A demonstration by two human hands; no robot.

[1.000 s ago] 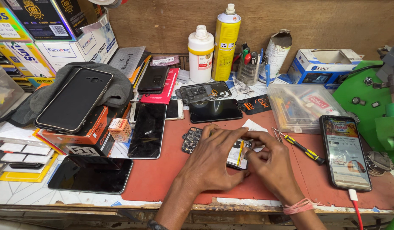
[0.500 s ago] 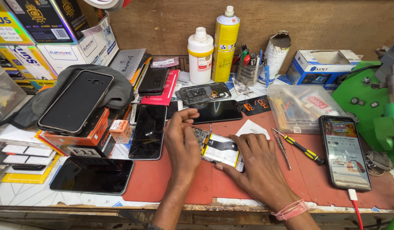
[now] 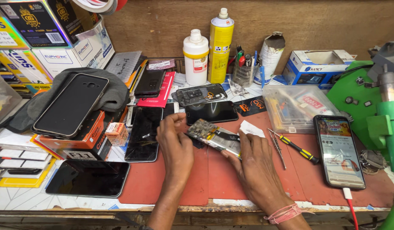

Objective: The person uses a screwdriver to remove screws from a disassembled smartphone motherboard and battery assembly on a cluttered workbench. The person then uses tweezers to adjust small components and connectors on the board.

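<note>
Near the middle of the frame an opened phone [image 3: 215,137] sits tilted, its upper-left end lifted off the red mat [image 3: 248,187], seemingly so its exposed inner side faces up for handling. The right hand [image 3: 256,164] pinches its lower-right end, thumb on top and fingers beneath. The left hand [image 3: 174,145] sits just left of the phone's raised end, fingers curled loosely together; whether they touch it I cannot tell. A yellow-handled screwdriver [image 3: 295,148] lies right of the right hand.
</note>
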